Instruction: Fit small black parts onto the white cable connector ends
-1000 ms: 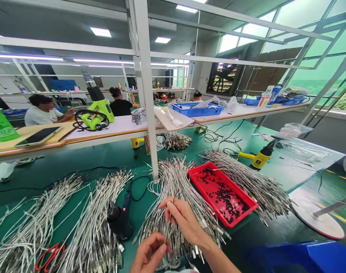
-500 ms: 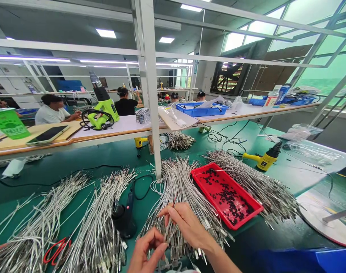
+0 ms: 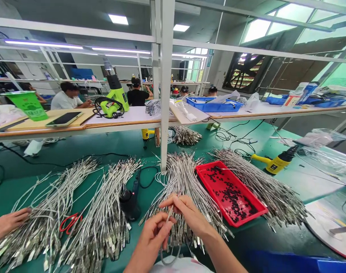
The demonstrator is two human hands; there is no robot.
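Note:
My left hand [image 3: 154, 233] and my right hand [image 3: 188, 214] meet low in the middle, both closed in a pinch on one thin grey cable [image 3: 169, 218]. The cable's slack loops down below my hands. Just behind them, a bundle of grey cables with metal plugs [image 3: 184, 178] lies on the green bench. To the right of my right hand sits a red tray [image 3: 256, 213] holding several small black pieces. A black hand tool [image 3: 130, 201] stands to the left of my hands.
More cable bundles lie at left [image 3: 101, 212] and right [image 3: 260, 185], with red scissors [image 3: 70, 223] on the left one. Another person's hand [image 3: 8, 224] rests on the far-left bundle. A white post [image 3: 165, 113] rises mid-bench. A yellow heat gun [image 3: 275, 163] lies at right.
My left hand has risen to join the right one on the cable. The view has shifted, and another person's hand has come in at the left edge.

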